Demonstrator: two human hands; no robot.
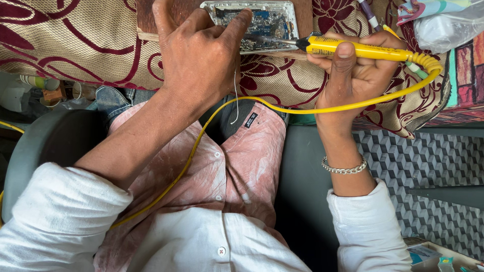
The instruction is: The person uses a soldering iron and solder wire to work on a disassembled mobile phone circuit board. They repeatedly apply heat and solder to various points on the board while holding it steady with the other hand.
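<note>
Edges crowd the work: the opened device (257, 22), a flat rectangular case with a pale rim and exposed blue circuitry, lies on a wooden board (146, 20) close to the top border of the view, with little free room around it. The left hand (199, 55) rests over the device's left part, fingertips pressing down on the circuitry; its grip is loosely curled, and a thin strand of wire (235, 100) hangs from under it. The right hand (358, 65) is closed firmly around a yellow soldering iron (363, 50), thumb on top of the handle, the dark metal tip reaching onto the device's lower right part. A glossy coiled yellow cord (282, 108) loops from the handle back across the lap. The board sits on a counter covered by a beige woven cloth (75, 30) with maroon floral swirls. A metal chain bracelet (344, 168) circles the right wrist. Floor (433, 171) at right shows a grey cube pattern.
</note>
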